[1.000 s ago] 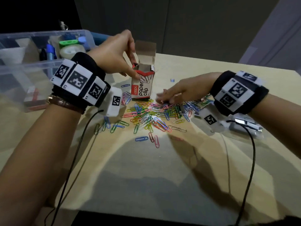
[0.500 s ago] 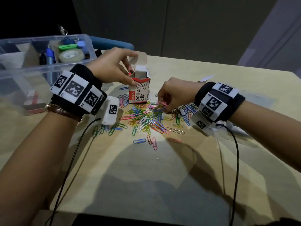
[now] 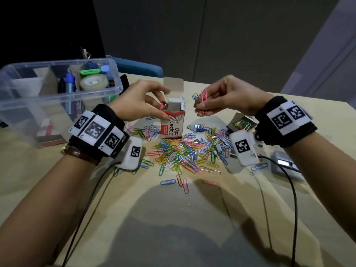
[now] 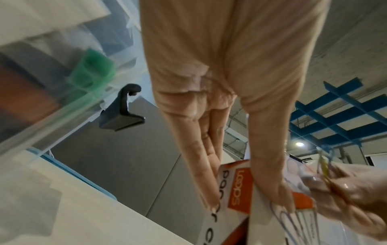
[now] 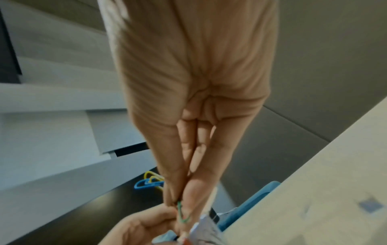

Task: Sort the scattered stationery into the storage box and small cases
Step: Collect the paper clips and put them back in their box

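A small white and red paper clip box (image 3: 173, 123) (image 4: 238, 195) stands upright on the table with its top flap open. My left hand (image 3: 143, 105) (image 4: 240, 187) grips the box near its top, thumb on the front and fingers at the open rim. My right hand (image 3: 217, 99) (image 5: 182, 203) is raised just right of the box opening and pinches a small bunch of coloured paper clips (image 3: 201, 98) (image 5: 149, 181), pink, blue and yellow. A heap of coloured paper clips (image 3: 185, 153) lies on the table in front of the box.
A clear plastic storage box (image 3: 57, 101) at the left holds tape, pens and a green item. A second small open box with clips (image 3: 241, 124) lies under my right wrist. A metal stapler-like item (image 3: 285, 164) sits at the right. Cables trail toward the front edge.
My right hand has lifted from the heap with a pinch of clips and risen beside the box opening. My left hand has kept hold of the box.
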